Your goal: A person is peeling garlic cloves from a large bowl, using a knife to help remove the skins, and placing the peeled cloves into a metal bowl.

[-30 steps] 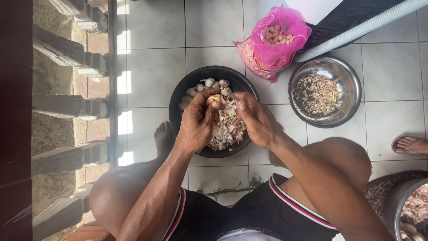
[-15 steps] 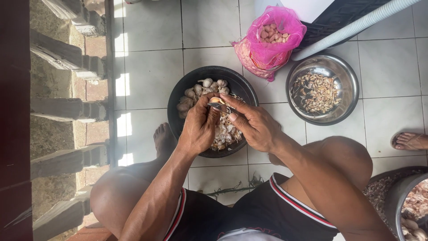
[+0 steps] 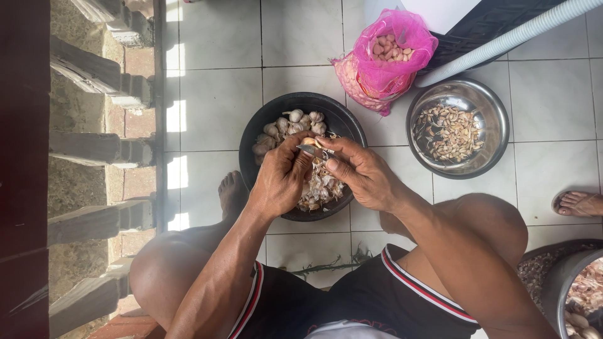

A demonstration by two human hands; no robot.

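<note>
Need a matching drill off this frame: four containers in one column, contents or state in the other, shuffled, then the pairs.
Things:
1. black bowl
2. steel bowl
3. pink mesh bag
4. grey tub

States:
A. cut off by the lower right corner of the view
B. holds small peeled cloves
C. under both hands, holds whole bulbs and papery skins
D. open-topped, full of pale cloves, by a white hose

Pairs: 1-C, 2-B, 3-D, 4-A
</note>
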